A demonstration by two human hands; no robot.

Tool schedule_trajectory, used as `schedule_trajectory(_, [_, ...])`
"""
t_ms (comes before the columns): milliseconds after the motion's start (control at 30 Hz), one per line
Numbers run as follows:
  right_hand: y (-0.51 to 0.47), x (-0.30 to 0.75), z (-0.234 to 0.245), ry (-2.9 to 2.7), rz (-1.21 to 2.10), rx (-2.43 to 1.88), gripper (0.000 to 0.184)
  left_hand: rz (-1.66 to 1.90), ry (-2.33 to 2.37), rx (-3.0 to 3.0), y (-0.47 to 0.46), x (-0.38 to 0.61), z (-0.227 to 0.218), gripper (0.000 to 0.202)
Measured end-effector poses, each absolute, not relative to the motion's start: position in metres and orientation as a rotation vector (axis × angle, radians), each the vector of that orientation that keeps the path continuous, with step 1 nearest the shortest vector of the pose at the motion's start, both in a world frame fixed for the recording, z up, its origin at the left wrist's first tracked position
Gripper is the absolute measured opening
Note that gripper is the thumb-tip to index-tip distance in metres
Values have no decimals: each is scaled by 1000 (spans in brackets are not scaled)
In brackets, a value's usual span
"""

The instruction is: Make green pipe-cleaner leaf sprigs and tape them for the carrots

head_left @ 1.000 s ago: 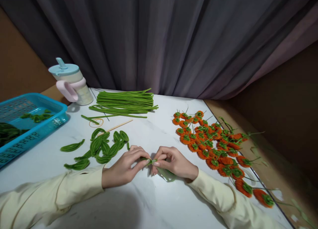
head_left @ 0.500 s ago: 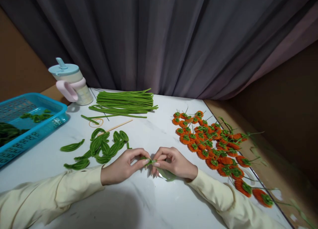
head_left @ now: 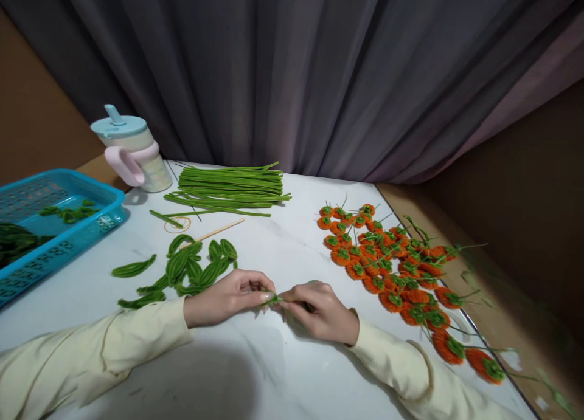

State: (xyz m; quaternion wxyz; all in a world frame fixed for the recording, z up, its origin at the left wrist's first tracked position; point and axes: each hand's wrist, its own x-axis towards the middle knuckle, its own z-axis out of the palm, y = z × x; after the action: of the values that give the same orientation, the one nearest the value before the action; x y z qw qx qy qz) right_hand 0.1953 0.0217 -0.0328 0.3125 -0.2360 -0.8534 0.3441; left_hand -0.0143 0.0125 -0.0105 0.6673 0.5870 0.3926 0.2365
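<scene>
My left hand (head_left: 232, 297) is closed in a pinch around a small green chenille piece (head_left: 274, 299), low over the table. At the right end of that piece, the thumb and fingers of my right hand (head_left: 322, 312) are pressed together. Something dark green shows behind the right hand's fingers, mostly hidden, so its kind is unclear. The fingers cover most of the held piece. Just left of my left hand lie several looped green chenille leaves (head_left: 177, 265) in a loose pile.
A bundle of green chenille stems (head_left: 230, 183) lies at the back, with a thin wooden stick (head_left: 219, 230) and rubber bands (head_left: 177, 225) before it. Orange chenille persimmons (head_left: 369, 265) spread over the right side. A blue basket (head_left: 98, 216) and a lidded cup (head_left: 155, 174) stand left.
My right hand has turned, and its fingers now point left at the piece. The translucent green thing seen below that hand is now mostly hidden. My left hand has barely moved.
</scene>
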Motion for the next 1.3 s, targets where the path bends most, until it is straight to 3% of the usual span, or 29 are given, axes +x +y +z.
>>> schedule_trajectory(167, [21, 198, -39, -2439, 477, -425, 27, 490, 927, 1189, 14, -13, -3, 29])
schedule_trajectory(300, [20, 200, -41, -2465, 340, -358, 28, 450, 968, 1073, 15, -12, 3, 28])
schedule_trajectory(400, [21, 198, -39, -2385, 550, -470, 26, 451, 986, 1139, 15, -11, 5, 26])
schedule_trajectory(500, [24, 195, -33, -2164, 1018, -711, 24, 493, 1002, 1364, 15, -10, 4, 26])
schedule_trajectory(600, [27, 191, -27, -1870, 1468, -814, 27, 612, 1039, 1800, 14, -11, 2, 23])
schedule_trajectory(733, [28, 188, -25, -1591, 1764, -778, 31, 676, 982, 2340, 12, -11, 0, 13])
schedule_trajectory(1300, [27, 190, -25, -1619, 1914, -742, 36, 413, 957, 1928, 26, -12, 11, 16])
